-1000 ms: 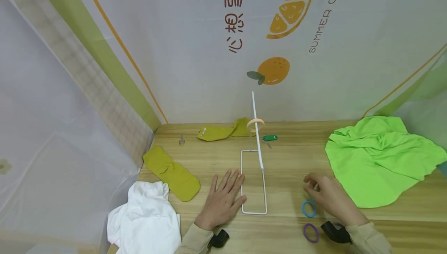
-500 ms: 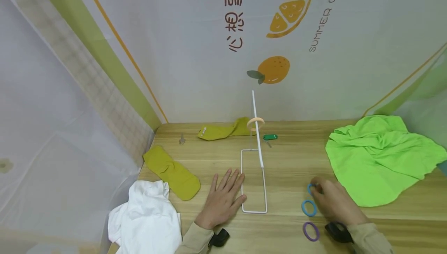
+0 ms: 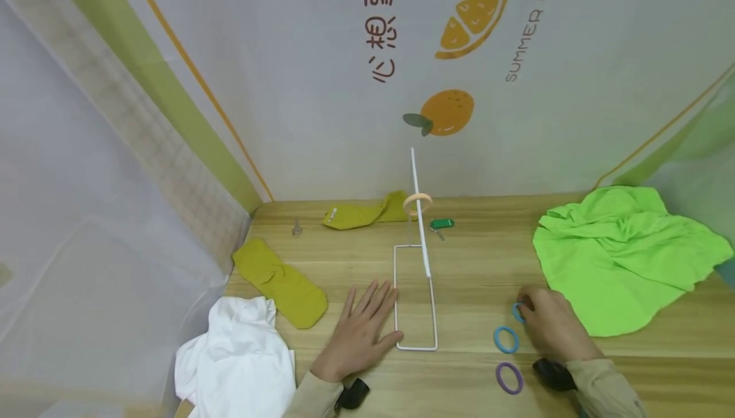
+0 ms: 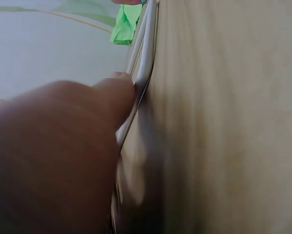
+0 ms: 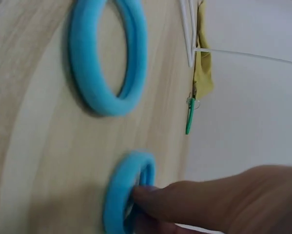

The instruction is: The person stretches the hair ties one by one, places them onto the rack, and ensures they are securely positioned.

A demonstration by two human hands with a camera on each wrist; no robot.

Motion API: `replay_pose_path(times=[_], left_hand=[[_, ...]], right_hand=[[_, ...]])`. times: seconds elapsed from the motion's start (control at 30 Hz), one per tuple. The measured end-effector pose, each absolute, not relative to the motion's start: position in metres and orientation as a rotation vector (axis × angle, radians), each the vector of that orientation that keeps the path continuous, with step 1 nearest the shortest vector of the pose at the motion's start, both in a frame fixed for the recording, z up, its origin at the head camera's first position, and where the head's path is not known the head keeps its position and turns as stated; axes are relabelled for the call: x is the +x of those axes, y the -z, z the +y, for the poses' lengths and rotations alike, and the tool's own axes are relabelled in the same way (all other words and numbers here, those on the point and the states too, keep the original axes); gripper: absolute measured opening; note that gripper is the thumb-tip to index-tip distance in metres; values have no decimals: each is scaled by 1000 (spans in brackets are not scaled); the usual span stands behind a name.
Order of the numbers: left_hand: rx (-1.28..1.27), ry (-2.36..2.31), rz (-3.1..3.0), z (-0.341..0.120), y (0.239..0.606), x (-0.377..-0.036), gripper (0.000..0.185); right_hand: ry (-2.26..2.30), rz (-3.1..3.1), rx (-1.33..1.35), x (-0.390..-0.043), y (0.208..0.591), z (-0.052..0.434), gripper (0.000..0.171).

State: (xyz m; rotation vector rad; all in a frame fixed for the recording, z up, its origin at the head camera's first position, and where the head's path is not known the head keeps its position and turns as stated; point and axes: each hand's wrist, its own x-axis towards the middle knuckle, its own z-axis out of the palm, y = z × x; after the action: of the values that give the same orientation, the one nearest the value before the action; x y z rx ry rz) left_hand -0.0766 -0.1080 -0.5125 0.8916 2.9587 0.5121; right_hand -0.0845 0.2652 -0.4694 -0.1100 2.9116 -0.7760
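Observation:
My right hand (image 3: 554,322) pinches a light blue hair tie (image 5: 117,195) between thumb and fingers, close over the table. A second blue hair tie (image 3: 506,339) lies just left of it, and a purple hair tie (image 3: 509,378) is nearer the front. My left hand (image 3: 358,335) rests flat with fingers spread, its fingertips and thumb at the left side of the base of a white wire stand (image 3: 433,316). A beige ring (image 3: 418,203) hangs on the stand's upper bar.
Bright green cloth (image 3: 626,258) spreads at the right. White cloth (image 3: 244,360) and a mustard sock (image 3: 281,284) lie at the left; another mustard sock (image 3: 350,216) is behind the stand. A green key tag (image 3: 442,223) and a loose key (image 3: 296,228) lie at the back.
My right hand has shifted slightly right, and its fingertips now pinch the far blue hair tie, which moved a little with them. The left hand keeps its place at the stand.

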Motion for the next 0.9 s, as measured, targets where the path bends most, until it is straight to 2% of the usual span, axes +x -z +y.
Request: replay_pose_path(times=[0.13, 0.3, 0.53, 0.67, 0.77, 0.9], left_hand=[[910, -493, 2978, -109, 513, -74, 73], [935, -468, 3001, -111, 513, -74, 75], [980, -478, 3029, -112, 514, -75, 76], [976, -514, 3024, -112, 515, -75, 75], [976, -521, 3017, -112, 516, -74, 76], [981, -509, 3019, -113, 518, -74, 76]], right_hand=[[803, 3025, -185, -85, 463, 263, 8], [1012, 3206, -461, -85, 443, 246, 15], [1803, 2999, -860, -75, 387, 195, 32], [2297, 2569, -1238, -70, 361, 164, 23], [2479, 2305, -1461, -67, 348, 145, 14], [2515, 2259, -1530, -69, 341, 129, 12]])
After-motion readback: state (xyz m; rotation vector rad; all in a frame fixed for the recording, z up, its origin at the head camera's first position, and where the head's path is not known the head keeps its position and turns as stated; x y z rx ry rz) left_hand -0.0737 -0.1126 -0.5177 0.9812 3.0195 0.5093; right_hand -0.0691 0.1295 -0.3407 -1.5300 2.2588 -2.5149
